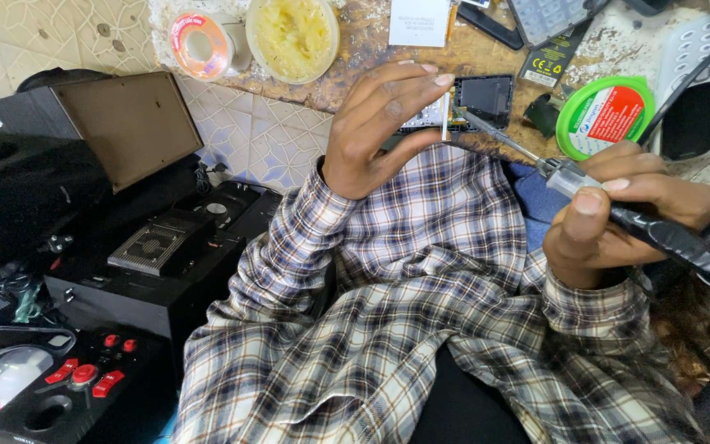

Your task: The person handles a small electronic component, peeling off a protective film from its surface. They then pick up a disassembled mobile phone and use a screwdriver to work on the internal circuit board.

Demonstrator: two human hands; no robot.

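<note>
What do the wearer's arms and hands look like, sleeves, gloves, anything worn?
Both arms wear long plaid shirt sleeves, checked in white, grey, blue and brown, with buttoned cuffs at the wrists. Left hand and right hand are bare: no gloves, and no rings or watch that I can see. Fingernails are short.

Up on my worn wooden counter (371, 49) sits a round tub of yellowish paste (292, 34), and just left of it a spool of solder wire (200, 43). A green-rimmed round tin with a red label (604, 117) lies farther right, near a grey phone housing (700, 82). A white paper slip (419, 20) lies at the top edge. Down on my left stand a black box with a brown flap (117, 123), a black unit with a vent grille (151, 247) and a black device with red buttons (84, 378).
</note>
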